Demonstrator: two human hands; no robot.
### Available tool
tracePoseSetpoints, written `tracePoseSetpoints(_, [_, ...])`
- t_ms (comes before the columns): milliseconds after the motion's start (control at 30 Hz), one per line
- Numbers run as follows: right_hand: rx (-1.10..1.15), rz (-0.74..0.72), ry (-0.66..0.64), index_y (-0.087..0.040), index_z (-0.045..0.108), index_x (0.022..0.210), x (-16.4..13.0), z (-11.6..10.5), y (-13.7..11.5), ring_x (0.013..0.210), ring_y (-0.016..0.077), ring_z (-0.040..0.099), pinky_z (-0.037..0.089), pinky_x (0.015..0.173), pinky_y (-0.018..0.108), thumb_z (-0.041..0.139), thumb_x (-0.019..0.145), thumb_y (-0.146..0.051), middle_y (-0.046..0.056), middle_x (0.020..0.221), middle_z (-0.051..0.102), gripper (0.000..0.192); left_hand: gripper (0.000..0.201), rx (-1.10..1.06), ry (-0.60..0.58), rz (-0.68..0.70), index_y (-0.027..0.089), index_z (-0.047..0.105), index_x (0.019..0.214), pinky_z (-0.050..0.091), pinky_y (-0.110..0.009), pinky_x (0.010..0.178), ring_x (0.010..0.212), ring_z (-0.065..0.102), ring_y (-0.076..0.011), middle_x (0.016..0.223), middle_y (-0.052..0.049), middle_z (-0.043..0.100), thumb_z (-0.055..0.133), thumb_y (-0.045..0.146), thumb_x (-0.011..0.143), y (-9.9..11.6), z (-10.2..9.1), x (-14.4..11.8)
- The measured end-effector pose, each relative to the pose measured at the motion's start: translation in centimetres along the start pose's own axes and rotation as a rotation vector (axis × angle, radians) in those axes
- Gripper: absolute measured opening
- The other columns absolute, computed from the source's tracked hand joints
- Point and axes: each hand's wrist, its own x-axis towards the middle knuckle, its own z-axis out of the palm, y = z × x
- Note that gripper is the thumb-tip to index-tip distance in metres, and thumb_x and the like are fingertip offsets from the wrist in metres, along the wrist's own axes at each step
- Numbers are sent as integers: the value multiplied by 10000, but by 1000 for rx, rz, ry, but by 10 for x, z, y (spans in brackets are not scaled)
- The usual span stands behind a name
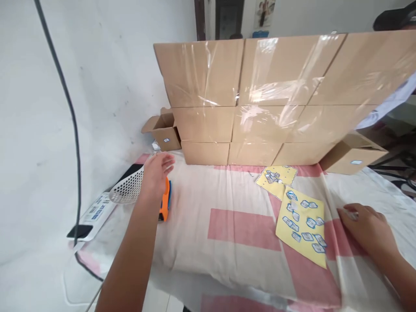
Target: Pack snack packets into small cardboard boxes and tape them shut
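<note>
Both of the person's arms are bare from the lower frame edge up to the fingers; no sleeve, watch or bracelet shows on either forearm. The left hand [157,172], on the side of the stacked brown cardboard boxes wrapped in clear film [276,99] nearer the white wall, wears no glove or ring. The right hand [365,225], below the boxes' other end, is likewise ungloved; something small and pale at its fingertips may be a sticker, though blur prevents certainty.

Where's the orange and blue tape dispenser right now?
In the head view the orange and blue tape dispenser lies on the left of the pink-checked cloth, just under the left hand, beside the white perforated scoop.
</note>
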Motion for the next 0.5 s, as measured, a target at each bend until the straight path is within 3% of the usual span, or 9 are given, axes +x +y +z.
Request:
tracePoseSetpoints(67, [58,0,-8,-294,594,889,4,3,-6,921,416,637,486,807,526,491,758,-457,181,949,684,233,177,-54,56,26,220,575,780,525,-307,774,860,680,-172,932,-38,721,649,372,728,16,-2,19])
tracePoseSetpoints(167, [162,49,-42,-303,588,896,4,-1,-17,839,376,643,479,794,502,502,719,-368,165,922,681,207,170,57,73,109,222,573,827,540,-320,788,937,693,-184,1048,-51,737,580,389,798,33,-1,47])
tracePoseSetpoints(300, [346,279,-33,-304,598,934,-8,-22,-40,825,331,675,478,803,470,540,713,-340,130,893,701,232,189,287,44,156,180,555,926,547,-334,829,1023,698,-199,1209,-105,718,503,350,863,45,7,89])
tracePoseSetpoints(400, [542,338,-23,-287,606,1023,-23,-40,-62,893,320,703,491,792,441,591,683,-323,106,914,673,342,249,480,17,210,83,546,1013,511,-378,940,1118,663,-231,1300,-195,664,449,286,907,47,16,117])
tracePoseSetpoints(500, [673,332,-9,-266,622,1050,-36,-52,-82,866,303,702,504,745,417,646,648,-346,87,938,623,410,272,733,-40,302,8,543,1045,361,-453,1139,1329,524,-295,1412,-241,579,507,235,901,46,18,136])
